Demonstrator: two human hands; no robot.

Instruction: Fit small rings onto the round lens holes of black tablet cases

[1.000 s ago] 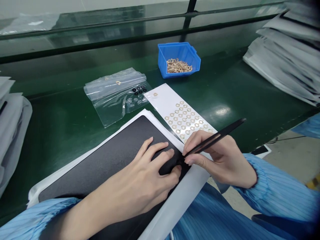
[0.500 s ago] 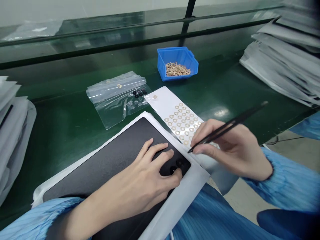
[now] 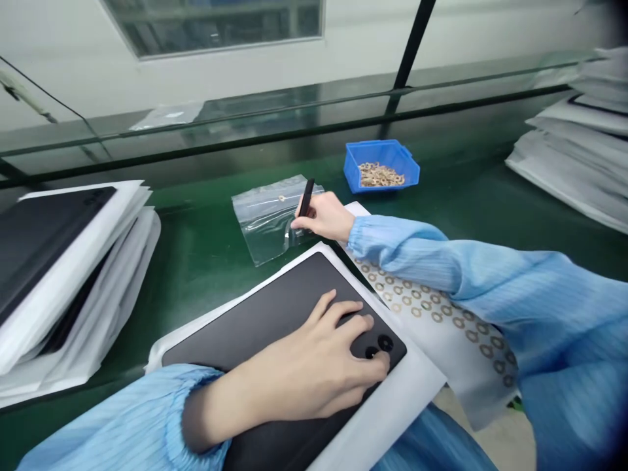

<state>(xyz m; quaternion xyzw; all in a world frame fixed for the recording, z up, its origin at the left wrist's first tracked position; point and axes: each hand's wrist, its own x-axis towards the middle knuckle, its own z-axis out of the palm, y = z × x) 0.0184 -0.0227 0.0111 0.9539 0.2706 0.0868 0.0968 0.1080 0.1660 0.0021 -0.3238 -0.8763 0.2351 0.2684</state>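
My left hand (image 3: 324, 366) lies flat with fingers spread on a dark tablet-like panel (image 3: 275, 307), fingertips beside two round black rings (image 3: 380, 345) near its corner. The panel rests on a white sleeve (image 3: 417, 386). My right hand (image 3: 324, 217) reaches forward over the clear plastic bag (image 3: 267, 216), fingers pinched on black tweezers (image 3: 306, 197) whose tips point down at the bag. A white sheet of small tan rings (image 3: 441, 320) lies under my right forearm.
A blue bin (image 3: 383, 167) of tan rings stands behind the bag on the green bench (image 3: 196, 255). Stacked sleeved panels (image 3: 63, 261) sit at left, another pile (image 3: 574, 157) at right. A glass shelf (image 3: 245, 124) runs along the back.
My right hand left the panel corner, passed over the ring sheet and reached forward to the plastic bag with the tweezers. The view tilted up and shifted left. My left hand stayed on the panel.
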